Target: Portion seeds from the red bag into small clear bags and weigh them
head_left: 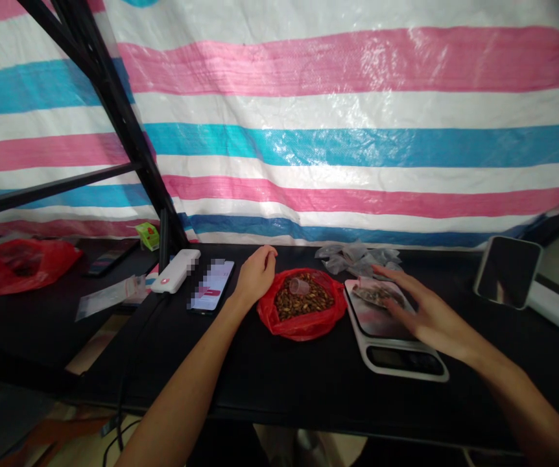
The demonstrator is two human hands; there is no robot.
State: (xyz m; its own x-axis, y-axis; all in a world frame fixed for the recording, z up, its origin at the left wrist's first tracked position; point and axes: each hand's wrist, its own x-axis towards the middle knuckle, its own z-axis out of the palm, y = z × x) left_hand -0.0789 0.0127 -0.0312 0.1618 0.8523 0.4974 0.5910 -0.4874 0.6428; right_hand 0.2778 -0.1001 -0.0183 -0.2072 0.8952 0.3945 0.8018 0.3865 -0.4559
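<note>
L hand [256,275]: empty, fingers curled together, beside red plastic bag [272,318] of brown seeds [306,301], clear cup [299,286] on top.
R hand [432,311]: fingers spread, unclamped, on clear bag [377,296] atop digital scale [396,357].

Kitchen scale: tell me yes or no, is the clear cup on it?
No, the clear cup lies on brown pieces in the red plastic bag, beside the kitchen scale.
</note>
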